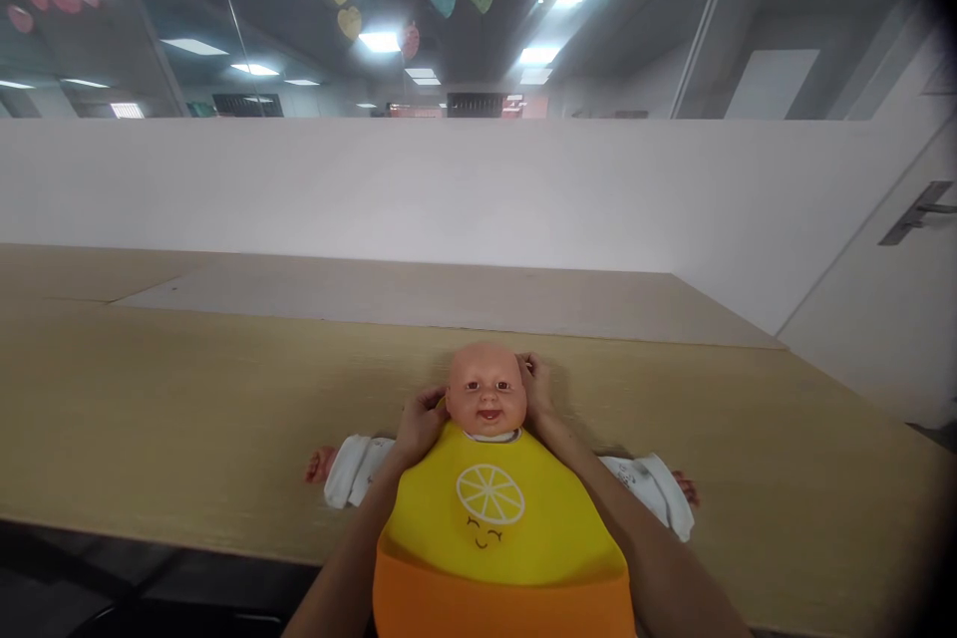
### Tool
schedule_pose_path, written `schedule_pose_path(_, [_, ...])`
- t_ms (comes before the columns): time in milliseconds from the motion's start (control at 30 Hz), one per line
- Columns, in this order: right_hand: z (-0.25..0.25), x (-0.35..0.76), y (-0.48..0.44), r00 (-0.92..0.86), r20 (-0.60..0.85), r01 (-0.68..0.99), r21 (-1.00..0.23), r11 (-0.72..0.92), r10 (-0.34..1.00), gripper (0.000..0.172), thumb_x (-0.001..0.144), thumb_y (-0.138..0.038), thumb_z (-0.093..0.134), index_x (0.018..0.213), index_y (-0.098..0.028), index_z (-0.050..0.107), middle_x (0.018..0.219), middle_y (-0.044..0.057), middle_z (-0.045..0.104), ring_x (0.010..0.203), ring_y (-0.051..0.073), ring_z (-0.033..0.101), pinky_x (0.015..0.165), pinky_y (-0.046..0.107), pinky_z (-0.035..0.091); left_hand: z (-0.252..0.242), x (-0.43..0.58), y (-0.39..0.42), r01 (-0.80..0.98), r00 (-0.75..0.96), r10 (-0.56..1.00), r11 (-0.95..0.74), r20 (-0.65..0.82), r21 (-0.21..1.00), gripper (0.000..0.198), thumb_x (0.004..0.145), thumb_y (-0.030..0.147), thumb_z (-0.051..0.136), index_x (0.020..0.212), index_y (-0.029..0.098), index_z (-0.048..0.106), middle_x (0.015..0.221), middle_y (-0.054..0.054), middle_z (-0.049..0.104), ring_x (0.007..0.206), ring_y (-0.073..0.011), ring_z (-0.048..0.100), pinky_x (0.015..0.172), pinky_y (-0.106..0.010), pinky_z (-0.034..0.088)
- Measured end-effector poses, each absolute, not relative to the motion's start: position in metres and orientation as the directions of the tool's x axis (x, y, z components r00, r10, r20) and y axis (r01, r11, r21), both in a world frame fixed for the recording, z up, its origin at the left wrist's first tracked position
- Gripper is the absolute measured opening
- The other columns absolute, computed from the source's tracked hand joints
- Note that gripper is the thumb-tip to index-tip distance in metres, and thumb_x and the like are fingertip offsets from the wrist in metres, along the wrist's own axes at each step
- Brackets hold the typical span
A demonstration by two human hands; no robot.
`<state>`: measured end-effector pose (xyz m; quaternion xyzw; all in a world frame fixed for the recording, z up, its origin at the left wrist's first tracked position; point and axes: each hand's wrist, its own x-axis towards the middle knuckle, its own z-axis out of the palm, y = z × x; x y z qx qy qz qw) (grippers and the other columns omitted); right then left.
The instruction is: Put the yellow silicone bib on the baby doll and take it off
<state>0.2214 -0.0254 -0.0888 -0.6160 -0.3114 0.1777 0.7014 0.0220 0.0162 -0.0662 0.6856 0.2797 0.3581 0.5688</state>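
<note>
A baby doll point(487, 387) lies face up on the table, its arms in white sleeves point(649, 488) spread to both sides. Over its chest is a yellow bib point(426, 488) with a lemon slice and smiling face printed on it, and an orange pocket point(500, 608) at the bottom. Beside the doll's neck, my left hand point(421, 427) has its fingers curled at the bib's upper edge. My right hand point(536, 384) is closed against the other side of the head, its fingertips partly hidden; what they pinch cannot be made out.
The wooden table point(186, 399) stretches to both sides, with a paler board point(449, 294) along its back. Behind stands a white wall point(419, 189) under glass with heart-shaped notes. A door handle point(918, 212) shows at the right, and a dark object point(179, 618) below the table's front edge.
</note>
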Motion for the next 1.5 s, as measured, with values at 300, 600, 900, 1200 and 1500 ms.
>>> schedule_pose_path(300, [-0.092,0.229,-0.026,0.738,0.247,0.281,-0.959,0.046,0.628,0.023,0.067,-0.04,0.047,0.062,-0.018,0.05,0.061,0.002,0.057,0.057,0.013,0.049,0.052,0.022,0.035,-0.065,0.021,0.015,0.003,0.578,0.801,-0.189,0.153,0.982,0.028,0.067,0.024,0.057,0.087,0.014,0.073,0.09,-0.005,0.073,0.086,-0.0223,0.065,0.08,-0.031,0.048])
schedule_pose_path(600, [-0.09,0.229,-0.029,0.728,0.278,0.353,-0.936,0.005,0.627,0.021,0.068,-0.037,0.046,0.061,-0.018,0.052,0.061,0.002,0.059,0.055,0.013,0.048,0.052,0.023,0.034,-0.069,0.021,0.018,0.06,0.559,0.816,-0.217,0.147,0.974,0.03,0.067,0.022,0.055,0.088,0.013,0.073,0.085,-0.004,0.073,0.081,-0.0211,0.065,0.072,-0.027,0.047])
schedule_pose_path(900, [-0.094,0.233,-0.027,0.72,0.295,0.389,-0.921,-0.014,0.629,0.022,0.069,-0.036,0.045,0.059,-0.017,0.052,0.061,0.004,0.06,0.055,0.013,0.049,0.053,0.023,0.034,-0.065,0.02,0.014,0.113,0.553,0.827,-0.198,0.105,0.974,0.03,0.068,0.021,0.052,0.088,0.013,0.074,0.081,-0.003,0.073,0.078,-0.0209,0.064,0.067,-0.026,0.045])
schedule_pose_path(1200, [-0.096,0.235,-0.025,0.719,0.289,0.401,-0.915,-0.038,0.632,0.022,0.069,-0.037,0.044,0.062,-0.018,0.052,0.064,0.004,0.061,0.057,0.014,0.051,0.053,0.023,0.035,-0.061,0.021,0.013,0.14,0.569,0.817,-0.209,0.094,0.968,0.029,0.068,0.021,0.053,0.086,0.011,0.074,0.076,-0.003,0.071,0.074,-0.0198,0.061,0.065,-0.025,0.041])
schedule_pose_path(1500, [-0.095,0.236,-0.025,0.716,0.286,0.415,-0.908,-0.059,0.636,0.02,0.069,-0.034,0.044,0.061,-0.017,0.052,0.063,0.004,0.061,0.056,0.013,0.051,0.05,0.022,0.033,-0.063,0.02,0.014,0.185,0.538,0.841,-0.189,0.062,0.964,0.029,0.066,0.026,0.053,0.08,0.012,0.074,0.067,-0.001,0.068,0.065,-0.0171,0.058,0.06,-0.023,0.039])
